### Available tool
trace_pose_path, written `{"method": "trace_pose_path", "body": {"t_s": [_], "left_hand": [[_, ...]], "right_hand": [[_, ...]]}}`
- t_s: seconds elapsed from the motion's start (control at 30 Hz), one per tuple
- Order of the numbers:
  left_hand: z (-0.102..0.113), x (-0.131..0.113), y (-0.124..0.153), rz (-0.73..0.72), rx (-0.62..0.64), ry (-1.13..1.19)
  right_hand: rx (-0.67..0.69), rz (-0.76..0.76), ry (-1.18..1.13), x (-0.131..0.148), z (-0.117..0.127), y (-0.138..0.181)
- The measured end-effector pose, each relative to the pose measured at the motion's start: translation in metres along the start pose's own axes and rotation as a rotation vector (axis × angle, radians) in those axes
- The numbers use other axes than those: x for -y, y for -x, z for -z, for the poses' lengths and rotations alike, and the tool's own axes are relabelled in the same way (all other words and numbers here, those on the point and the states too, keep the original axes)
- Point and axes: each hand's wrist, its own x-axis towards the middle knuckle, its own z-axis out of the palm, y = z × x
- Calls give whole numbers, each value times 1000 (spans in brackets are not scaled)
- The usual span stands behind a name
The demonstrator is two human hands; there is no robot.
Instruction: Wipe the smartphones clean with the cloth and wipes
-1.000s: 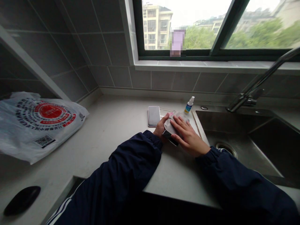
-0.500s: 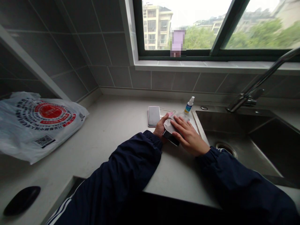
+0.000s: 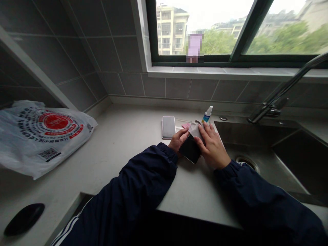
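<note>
My left hand is closed around the left edge of a dark smartphone, held tilted above the counter. Across the phone's upper part lies a light grey cloth, bunched at its far end. My right hand presses the cloth against the phone, its fingers stretched over it and its thumb near the bare black glass. Just beyond those fingers stands a small spray bottle with a white top and a blue and yellow label. A flat grey phone-like slab lies left of my hands, beside a small pink piece.
To the right is a steel sink with a chrome faucet over it. A white plastic bag with red print rests at the left. A black oval object lies at the lower left, and a window is at the back.
My right hand and the cloth have slid slightly up and to the right, baring more of the phone's dark face. The pink piece shows more clearly. My left hand keeps its hold.
</note>
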Motion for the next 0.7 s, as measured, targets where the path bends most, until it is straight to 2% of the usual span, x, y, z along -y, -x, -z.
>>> {"method": "trace_pose_path", "body": {"t_s": [0.13,0.33,0.57,0.7], "left_hand": [[7,1,-5,-57,43,-20],[4,-2,-6,-174,-55,46],[9,-12,-3,-157,-26,101],[11,-14,-2,-182,-82,150]], "right_hand": [[23,30,-34,-1,-1,0],[58,159,-175,5,8,1],[13,416,-328,19,23,6],[-34,528,-397,22,26,7]]}}
